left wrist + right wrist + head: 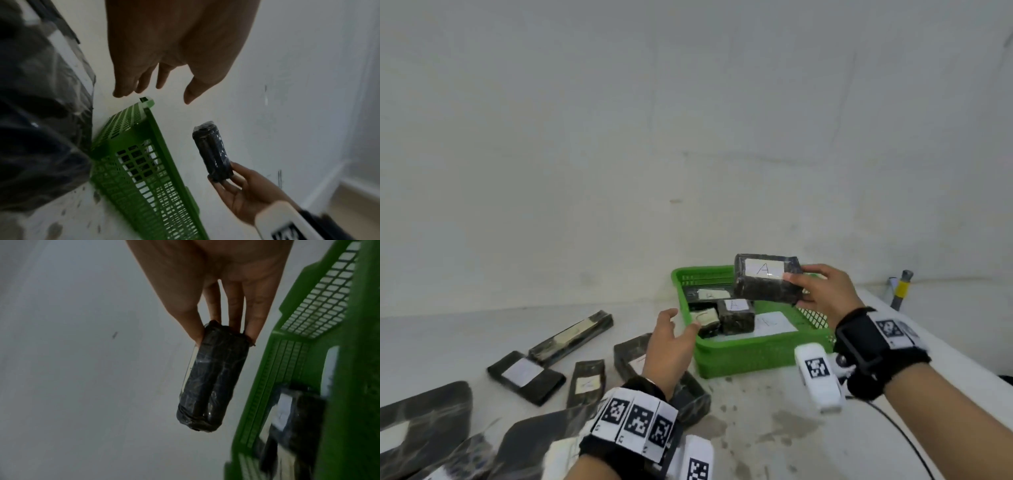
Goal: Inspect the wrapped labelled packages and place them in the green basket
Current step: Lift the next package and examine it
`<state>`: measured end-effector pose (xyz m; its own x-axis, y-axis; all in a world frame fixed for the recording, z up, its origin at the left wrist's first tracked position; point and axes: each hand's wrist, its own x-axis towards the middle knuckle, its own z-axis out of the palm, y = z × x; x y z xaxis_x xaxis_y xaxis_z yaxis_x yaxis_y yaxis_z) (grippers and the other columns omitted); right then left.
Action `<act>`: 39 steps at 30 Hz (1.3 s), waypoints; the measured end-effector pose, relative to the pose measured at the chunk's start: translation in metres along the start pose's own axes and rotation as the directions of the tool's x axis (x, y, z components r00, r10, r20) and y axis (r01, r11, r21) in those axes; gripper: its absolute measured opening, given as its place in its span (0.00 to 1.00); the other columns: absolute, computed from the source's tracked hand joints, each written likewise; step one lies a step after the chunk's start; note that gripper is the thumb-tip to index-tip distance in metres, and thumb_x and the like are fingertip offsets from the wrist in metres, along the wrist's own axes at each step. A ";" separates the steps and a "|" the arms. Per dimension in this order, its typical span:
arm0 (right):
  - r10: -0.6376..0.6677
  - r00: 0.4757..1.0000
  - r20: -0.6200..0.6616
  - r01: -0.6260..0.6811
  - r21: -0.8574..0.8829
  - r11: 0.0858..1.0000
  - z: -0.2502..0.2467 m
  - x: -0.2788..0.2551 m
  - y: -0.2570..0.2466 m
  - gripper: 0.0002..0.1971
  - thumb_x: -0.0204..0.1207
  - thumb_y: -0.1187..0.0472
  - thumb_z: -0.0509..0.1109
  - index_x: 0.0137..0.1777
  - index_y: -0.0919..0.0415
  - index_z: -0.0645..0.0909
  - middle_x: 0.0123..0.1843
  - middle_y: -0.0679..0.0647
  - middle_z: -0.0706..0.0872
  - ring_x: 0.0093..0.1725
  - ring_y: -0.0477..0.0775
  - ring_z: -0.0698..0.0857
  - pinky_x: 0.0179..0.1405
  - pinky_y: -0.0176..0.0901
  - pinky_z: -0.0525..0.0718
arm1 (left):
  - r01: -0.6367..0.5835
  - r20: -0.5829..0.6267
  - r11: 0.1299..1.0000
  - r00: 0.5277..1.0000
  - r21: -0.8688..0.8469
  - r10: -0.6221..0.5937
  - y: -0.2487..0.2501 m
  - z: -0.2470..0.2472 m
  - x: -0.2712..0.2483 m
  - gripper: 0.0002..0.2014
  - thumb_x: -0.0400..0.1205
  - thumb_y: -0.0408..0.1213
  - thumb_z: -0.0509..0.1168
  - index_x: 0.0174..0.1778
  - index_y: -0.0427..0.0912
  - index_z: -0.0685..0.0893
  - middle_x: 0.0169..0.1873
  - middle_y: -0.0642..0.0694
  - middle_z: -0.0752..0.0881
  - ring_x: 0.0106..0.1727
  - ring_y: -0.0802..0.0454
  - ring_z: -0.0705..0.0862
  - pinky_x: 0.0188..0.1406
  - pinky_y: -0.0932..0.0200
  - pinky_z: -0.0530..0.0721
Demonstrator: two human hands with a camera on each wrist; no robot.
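Pinching one end of a black wrapped package [767, 277] labelled "A" above the far side of the green basket [743, 356], the right hand [822, 291] risked the slick wrap slipping free, while the left hand [671, 339] hovered empty, fingers relaxed.

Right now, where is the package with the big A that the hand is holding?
In the head view, the package labelled A is held up by the right hand at its right end, above the far part of the green basket.
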<state>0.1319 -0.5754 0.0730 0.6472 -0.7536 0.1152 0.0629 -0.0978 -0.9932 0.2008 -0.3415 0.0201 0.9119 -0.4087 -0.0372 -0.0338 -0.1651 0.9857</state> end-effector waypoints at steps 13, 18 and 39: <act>0.073 0.993 -0.095 -0.118 -0.656 0.746 -0.006 0.178 0.038 0.18 0.76 0.55 0.77 0.63 0.63 0.87 0.62 0.60 0.88 0.57 0.60 0.87 0.44 0.34 0.80 | 0.246 0.023 0.969 0.969 0.010 -0.246 -0.003 0.018 0.079 0.17 0.82 0.21 0.59 0.65 0.36 0.78 0.61 0.28 0.83 0.56 0.27 0.87 0.51 0.29 0.88; 0.070 0.992 -0.101 -0.122 -0.723 0.680 -0.008 0.191 0.053 0.18 0.73 0.56 0.79 0.57 0.67 0.86 0.53 0.60 0.89 0.53 0.60 0.88 0.35 0.37 0.78 | 0.224 0.026 0.974 0.974 0.017 -0.225 -0.002 0.019 0.082 0.12 0.83 0.18 0.55 0.46 0.39 0.76 0.58 0.25 0.83 0.55 0.26 0.87 0.50 0.29 0.88; 0.180 0.983 0.047 -0.010 -0.954 0.301 -0.005 0.213 0.095 0.13 0.65 0.60 0.83 0.50 0.60 0.92 0.48 0.55 0.92 0.47 0.56 0.91 0.53 0.50 0.91 | 0.182 0.034 0.980 0.982 0.075 -0.185 -0.007 0.021 0.078 0.11 0.84 0.23 0.58 0.51 0.44 0.77 0.56 0.34 0.84 0.53 0.33 0.88 0.46 0.38 0.91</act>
<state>0.2721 -0.7489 0.0029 0.6826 -0.7278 -0.0662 -0.7119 -0.6418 -0.2851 0.2639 -0.3912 0.0064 0.8878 -0.4017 -0.2245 0.1021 -0.3038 0.9472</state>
